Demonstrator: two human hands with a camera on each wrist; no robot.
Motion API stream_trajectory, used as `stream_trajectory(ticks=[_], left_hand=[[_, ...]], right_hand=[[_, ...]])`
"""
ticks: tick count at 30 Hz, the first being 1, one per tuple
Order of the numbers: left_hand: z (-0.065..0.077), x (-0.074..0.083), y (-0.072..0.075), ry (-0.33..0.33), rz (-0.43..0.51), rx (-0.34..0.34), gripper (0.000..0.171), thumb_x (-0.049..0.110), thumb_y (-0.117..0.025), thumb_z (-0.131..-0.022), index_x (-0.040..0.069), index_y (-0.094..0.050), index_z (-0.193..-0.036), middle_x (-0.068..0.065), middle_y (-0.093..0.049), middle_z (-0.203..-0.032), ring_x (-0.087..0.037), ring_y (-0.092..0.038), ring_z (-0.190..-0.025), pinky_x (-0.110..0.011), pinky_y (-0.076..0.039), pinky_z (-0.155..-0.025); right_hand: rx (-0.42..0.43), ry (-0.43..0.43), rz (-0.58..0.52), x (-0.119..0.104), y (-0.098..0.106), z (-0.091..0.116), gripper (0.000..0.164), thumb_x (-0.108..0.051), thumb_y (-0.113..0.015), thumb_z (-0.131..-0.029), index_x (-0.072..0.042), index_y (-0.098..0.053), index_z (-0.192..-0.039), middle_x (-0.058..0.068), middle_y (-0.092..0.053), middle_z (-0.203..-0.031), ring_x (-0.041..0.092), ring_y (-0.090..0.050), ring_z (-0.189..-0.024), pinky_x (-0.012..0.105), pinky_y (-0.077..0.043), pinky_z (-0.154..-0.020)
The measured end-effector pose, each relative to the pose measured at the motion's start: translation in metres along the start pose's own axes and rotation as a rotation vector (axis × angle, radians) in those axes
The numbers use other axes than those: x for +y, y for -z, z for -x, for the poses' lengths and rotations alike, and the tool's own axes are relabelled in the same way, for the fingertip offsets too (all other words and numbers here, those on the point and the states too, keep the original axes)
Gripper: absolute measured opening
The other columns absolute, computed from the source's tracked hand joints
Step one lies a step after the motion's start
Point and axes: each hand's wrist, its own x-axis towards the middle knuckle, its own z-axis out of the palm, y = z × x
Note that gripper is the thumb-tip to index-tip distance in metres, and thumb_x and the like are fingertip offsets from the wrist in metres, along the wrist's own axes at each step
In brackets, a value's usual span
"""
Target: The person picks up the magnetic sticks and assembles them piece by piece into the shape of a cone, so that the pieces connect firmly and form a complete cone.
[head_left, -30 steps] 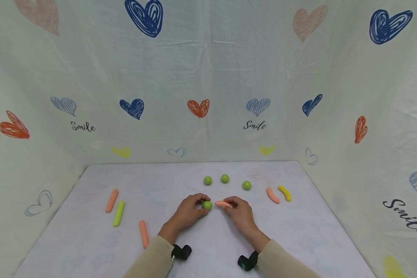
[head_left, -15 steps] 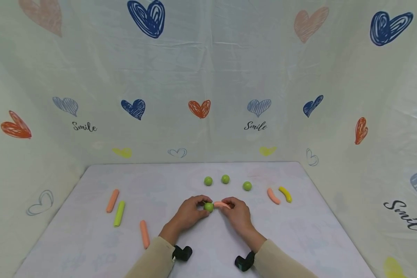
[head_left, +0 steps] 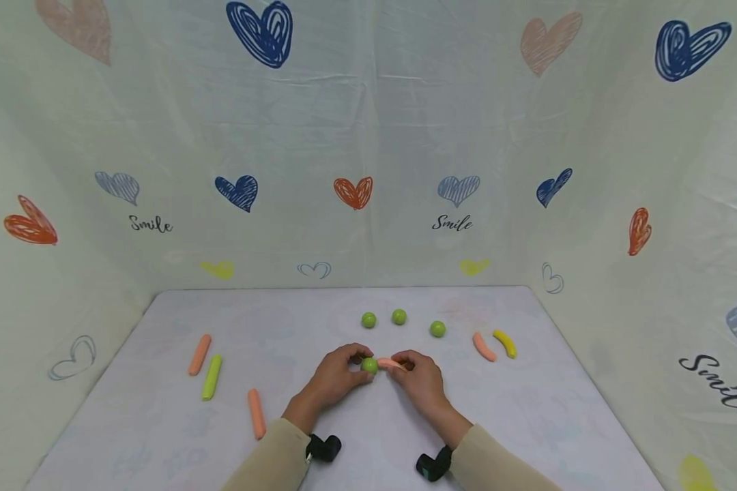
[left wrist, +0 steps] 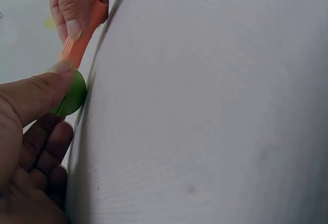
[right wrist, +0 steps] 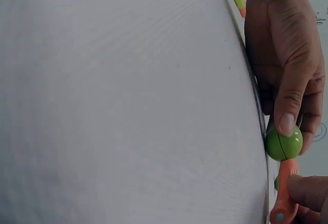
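Between the thumb and fingers of my left hand (head_left: pixel 333 375) is a green ball (head_left: pixel 370 366) with a seam around it. My right hand (head_left: pixel 420 382) pinches a short, slightly curved orange stick (head_left: pixel 388 363). One end of the orange stick (right wrist: pixel 288 170) meets the side of the green ball (right wrist: pixel 283 144) in the right wrist view. Its other end sticks out past the right fingers and shows a small teal spot. In the left wrist view, the left thumb (left wrist: pixel 38 93) covers part of the ball.
Several more green balls (head_left: pixel 437 329) lie behind the hands on the white table (head_left: pixel 282 320). A curved orange stick (head_left: pixel 484 346) and a curved yellow stick (head_left: pixel 504 344) are at the right. Straight orange sticks (head_left: pixel 256 413) and a straight lime stick (head_left: pixel 211 377) lie on the left.
My right hand has moved left with the orange stick, closing the gap to the ball. The left hand has shifted only slightly. Both hands are nearly still since half a second ago.
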Motion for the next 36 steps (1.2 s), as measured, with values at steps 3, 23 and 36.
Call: stream_trajectory(ticks=[3,23,36], left_hand=[[0.000,0.000,0.001,-0.011,0.004,0.013,0.032,0.015,-0.082,-0.092,0.016,-0.073,-0.122,-0.002,-0.068,-0.120,-0.023,-0.063,-0.116,-0.049,-0.051,-0.102],[0.012,0.006,0.001,0.064,0.000,0.063,0.034,0.020,-0.076,-0.094,0.014,-0.072,-0.127,-0.004,-0.073,-0.120,-0.025,-0.066,-0.117,-0.052,-0.051,-0.102],[0.010,0.012,-0.011,0.072,-0.137,0.104,0.035,0.028,-0.088,-0.085,0.016,-0.069,-0.111,0.001,-0.067,-0.105,-0.020,-0.058,-0.102,-0.044,-0.050,-0.089]], right_hand=[[-0.037,0.006,0.018,0.000,0.001,0.003,0.017,-0.020,-0.081,-0.092,-0.009,-0.079,-0.105,-0.002,-0.075,-0.087,0.010,-0.062,-0.078,0.032,-0.051,-0.072],[-0.199,0.168,0.155,-0.017,-0.012,0.047,0.029,-0.025,-0.074,-0.094,-0.009,-0.078,-0.118,-0.004,-0.076,-0.101,0.016,-0.061,-0.095,0.043,-0.041,-0.086],[-0.280,0.247,0.192,-0.019,-0.012,0.059,0.029,-0.018,-0.074,-0.094,-0.012,-0.077,-0.121,-0.002,-0.076,-0.118,0.019,-0.061,-0.107,0.044,-0.047,-0.094]])
